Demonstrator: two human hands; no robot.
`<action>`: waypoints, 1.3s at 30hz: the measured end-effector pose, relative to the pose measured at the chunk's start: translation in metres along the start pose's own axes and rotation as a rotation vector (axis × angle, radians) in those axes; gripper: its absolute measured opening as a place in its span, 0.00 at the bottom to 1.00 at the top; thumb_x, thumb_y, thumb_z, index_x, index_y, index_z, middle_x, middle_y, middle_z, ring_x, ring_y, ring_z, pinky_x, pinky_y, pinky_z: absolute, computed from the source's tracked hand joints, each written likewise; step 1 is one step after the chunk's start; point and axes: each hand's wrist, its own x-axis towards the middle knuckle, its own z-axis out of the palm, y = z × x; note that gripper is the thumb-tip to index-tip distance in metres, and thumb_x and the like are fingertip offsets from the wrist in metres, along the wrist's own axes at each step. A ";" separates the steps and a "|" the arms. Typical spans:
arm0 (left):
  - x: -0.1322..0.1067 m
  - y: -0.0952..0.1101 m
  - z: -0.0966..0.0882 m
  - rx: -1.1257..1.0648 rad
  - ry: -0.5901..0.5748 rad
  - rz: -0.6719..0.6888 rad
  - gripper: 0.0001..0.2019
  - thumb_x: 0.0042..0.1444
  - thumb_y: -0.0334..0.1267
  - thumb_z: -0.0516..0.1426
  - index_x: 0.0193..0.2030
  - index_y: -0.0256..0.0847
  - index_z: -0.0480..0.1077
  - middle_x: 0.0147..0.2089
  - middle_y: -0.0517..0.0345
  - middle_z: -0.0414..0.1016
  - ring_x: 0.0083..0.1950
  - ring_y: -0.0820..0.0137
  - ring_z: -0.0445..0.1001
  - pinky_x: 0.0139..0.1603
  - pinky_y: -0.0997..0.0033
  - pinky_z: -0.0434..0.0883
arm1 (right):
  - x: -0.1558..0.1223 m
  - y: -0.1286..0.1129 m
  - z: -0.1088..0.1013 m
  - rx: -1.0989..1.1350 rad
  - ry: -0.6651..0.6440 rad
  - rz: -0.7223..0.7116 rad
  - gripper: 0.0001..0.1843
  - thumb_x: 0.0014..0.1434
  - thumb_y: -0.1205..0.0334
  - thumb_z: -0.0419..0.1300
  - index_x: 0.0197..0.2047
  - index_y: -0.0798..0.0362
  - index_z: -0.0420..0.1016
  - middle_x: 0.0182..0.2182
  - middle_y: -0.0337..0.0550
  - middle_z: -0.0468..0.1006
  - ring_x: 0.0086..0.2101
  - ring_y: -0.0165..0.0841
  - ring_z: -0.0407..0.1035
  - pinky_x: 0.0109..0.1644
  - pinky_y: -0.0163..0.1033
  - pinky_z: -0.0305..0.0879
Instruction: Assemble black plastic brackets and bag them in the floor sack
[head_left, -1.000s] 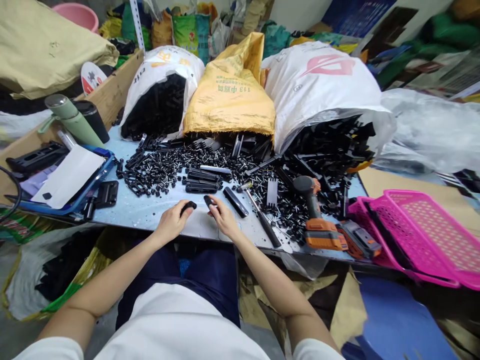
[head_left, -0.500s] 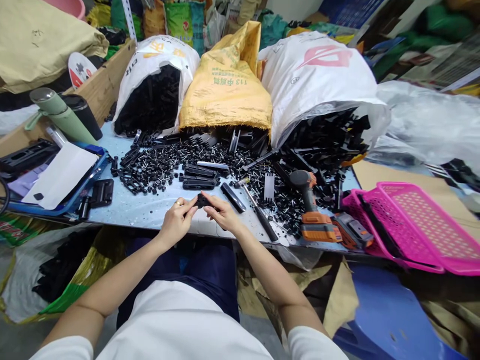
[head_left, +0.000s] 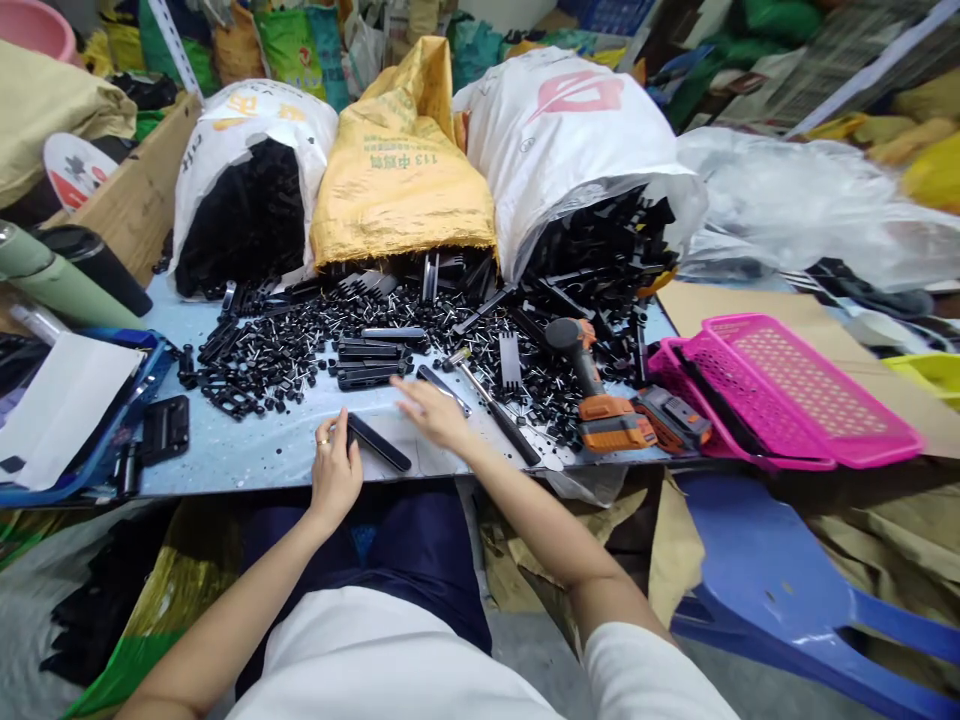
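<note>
My left hand (head_left: pixel 335 470), a ring on one finger, is closed at the near-left end of a long black plastic bar (head_left: pixel 379 443). The bar lies slantwise low over the front of the table. My right hand (head_left: pixel 435 412) holds nothing, its fingers stretched out and apart toward the left. Just beyond its fingertips is a small stack of similar black bars (head_left: pixel 369 375). Another black bar (head_left: pixel 450 392) lies partly behind the right hand. A hammer (head_left: pixel 495 410) with a black grip rests to the right of that hand.
Loose black parts with metal pins (head_left: pixel 277 345) spread across the table's back. Three sacks, including a yellow one (head_left: pixel 405 200), stand behind. An orange-black cordless drill (head_left: pixel 600 400) and a pink basket (head_left: pixel 817 400) are right. A blue tray (head_left: pixel 150 365) stands left, a blue stool (head_left: pixel 765 570) below.
My hands, which met on a small-looking black piece, have parted. The left has moved left and down with the bar; the right has let go and spread its fingers. The whole view has shifted.
</note>
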 end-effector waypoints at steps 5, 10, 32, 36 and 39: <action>0.020 -0.003 -0.001 0.296 -0.469 0.514 0.22 0.59 0.26 0.47 0.57 0.47 0.65 0.53 0.49 0.69 0.58 0.58 0.64 0.62 0.40 0.51 | 0.052 0.107 -0.080 -0.578 0.242 0.305 0.21 0.66 0.66 0.46 0.60 0.67 0.59 0.49 0.62 0.68 0.48 0.39 0.58 0.46 0.41 0.55; 0.031 -0.001 -0.002 0.480 -0.496 0.564 0.21 0.58 0.23 0.46 0.57 0.37 0.65 0.42 0.48 0.73 0.44 0.62 0.70 0.48 0.57 0.66 | 0.092 0.151 -0.123 -0.606 0.084 0.163 0.09 0.64 0.73 0.50 0.41 0.70 0.70 0.43 0.57 0.73 0.45 0.28 0.58 0.49 0.36 0.47; 0.019 0.034 -0.017 -0.601 -0.675 -0.157 0.23 0.57 0.57 0.49 0.41 0.37 0.68 0.33 0.51 0.74 0.28 0.70 0.71 0.27 0.71 0.67 | -0.067 -0.019 -0.044 -0.390 -0.235 -0.474 0.15 0.65 0.53 0.50 0.48 0.52 0.69 0.38 0.47 0.75 0.38 0.33 0.67 0.44 0.40 0.57; 0.030 0.015 -0.013 -0.079 -0.578 0.268 0.38 0.46 0.63 0.56 0.58 0.39 0.60 0.58 0.42 0.64 0.59 0.53 0.60 0.58 0.52 0.59 | -0.068 -0.005 -0.024 -0.447 -0.467 -0.358 0.16 0.66 0.52 0.48 0.46 0.53 0.68 0.35 0.44 0.73 0.35 0.31 0.67 0.36 0.36 0.54; 0.038 0.007 -0.003 0.114 -0.686 0.402 0.43 0.42 0.69 0.55 0.58 0.39 0.60 0.57 0.42 0.64 0.60 0.52 0.59 0.59 0.50 0.55 | -0.072 -0.003 -0.012 -0.408 -0.491 -0.221 0.18 0.66 0.48 0.45 0.47 0.51 0.67 0.35 0.43 0.73 0.35 0.31 0.69 0.33 0.34 0.52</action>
